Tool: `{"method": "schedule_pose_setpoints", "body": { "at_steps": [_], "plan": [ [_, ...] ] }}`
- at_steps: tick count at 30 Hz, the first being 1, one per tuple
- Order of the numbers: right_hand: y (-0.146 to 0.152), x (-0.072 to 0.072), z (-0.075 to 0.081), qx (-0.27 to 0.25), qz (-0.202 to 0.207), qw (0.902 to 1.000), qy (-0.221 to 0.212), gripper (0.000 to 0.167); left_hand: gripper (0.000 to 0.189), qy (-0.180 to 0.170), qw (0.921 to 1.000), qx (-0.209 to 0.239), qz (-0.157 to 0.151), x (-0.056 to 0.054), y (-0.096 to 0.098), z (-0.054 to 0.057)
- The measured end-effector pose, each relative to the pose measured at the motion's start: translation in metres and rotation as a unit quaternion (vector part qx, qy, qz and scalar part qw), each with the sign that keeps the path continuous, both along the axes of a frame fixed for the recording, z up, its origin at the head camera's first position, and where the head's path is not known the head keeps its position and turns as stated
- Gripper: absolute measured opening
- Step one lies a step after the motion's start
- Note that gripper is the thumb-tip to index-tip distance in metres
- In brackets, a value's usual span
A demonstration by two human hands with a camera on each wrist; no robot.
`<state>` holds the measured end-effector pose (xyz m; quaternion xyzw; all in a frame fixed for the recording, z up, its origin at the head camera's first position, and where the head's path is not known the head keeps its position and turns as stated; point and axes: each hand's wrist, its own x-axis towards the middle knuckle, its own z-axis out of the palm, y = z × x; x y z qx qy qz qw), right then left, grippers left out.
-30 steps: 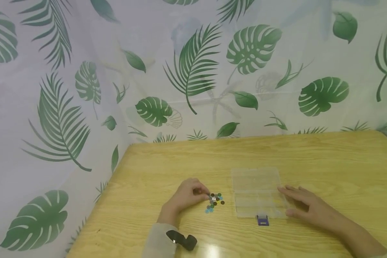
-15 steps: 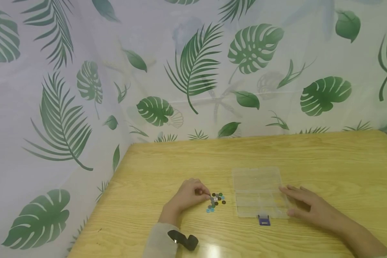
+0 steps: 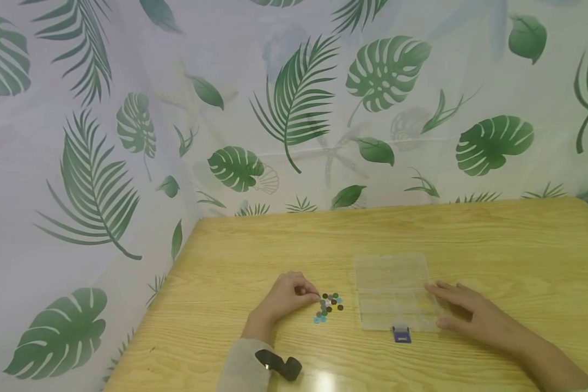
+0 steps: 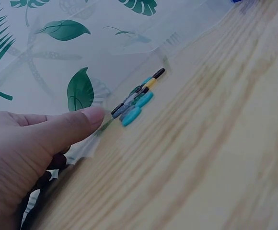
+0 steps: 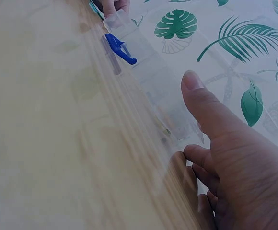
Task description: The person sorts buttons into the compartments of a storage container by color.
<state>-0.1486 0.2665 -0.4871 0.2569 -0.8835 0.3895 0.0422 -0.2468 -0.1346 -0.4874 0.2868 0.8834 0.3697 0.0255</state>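
A loose pile of small round buttons in black, green, blue, grey and yellow lies on the wooden table. At its left edge is my left hand, thumb and index tip close together right by the buttons; in the left wrist view the thumb hides the other fingertips, and I cannot tell whether a button is between them. A clear plastic divided box with a dark blue latch lies right of the pile. My right hand is at its right side, fingers extended, fingertips right at the edge.
The wooden table meets a white cloth with green leaf prints behind and on the left. A black strap with a small black device is on my left sleeve. Light glares off the front of the table.
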Motion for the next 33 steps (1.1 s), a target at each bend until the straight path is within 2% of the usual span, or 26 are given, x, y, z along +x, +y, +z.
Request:
{"method": "schedule_pose_setpoints", "body": {
  "at_steps": [9,17,27,33],
  "plan": [
    [-0.001,0.0,-0.003,-0.022,-0.01,0.9986,-0.047,0.061,0.006,-0.016,0.9991,0.037,0.01,0.004,-0.001,0.003],
    [-0.003,0.001,-0.003,0.006,-0.01,0.9999,-0.005,0.062,0.007,0.028,0.9991,0.032,0.003,0.006,0.004,0.008],
    [-0.003,0.003,0.002,-0.026,-0.004,0.9984,-0.05,0.061,0.007,0.107,0.9941,0.014,0.014,0.009,0.018,0.011],
    [-0.001,0.001,0.003,-0.035,-0.005,0.9976,-0.06,0.06,0.008,0.137,0.9905,0.007,0.009,0.011,0.033,0.017]
  ]
}}
